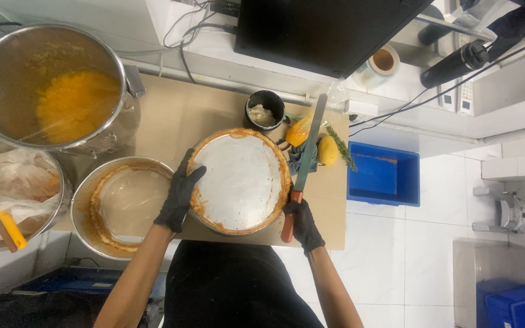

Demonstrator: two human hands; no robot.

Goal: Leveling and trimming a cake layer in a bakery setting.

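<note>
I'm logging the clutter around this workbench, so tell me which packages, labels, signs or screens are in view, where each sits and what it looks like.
Black flat rectangular screen: top centre, above the bench, seen from behind; display not visible.
Clear tape roll with brown cardboard core: on the white ledge, right of the screen.
Two small white rectangular handsets with keypads: far right of the ledge.
No signs or readable labels show.

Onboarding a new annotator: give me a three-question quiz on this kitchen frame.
1. True or false: the right hand holds a long knife.
2. What does the left hand grip? A) the round pan B) the black cup C) the blue crate
3. What colour is the mash in the big pot?

Key: 1 true; 2 A; 3 orange.
</note>
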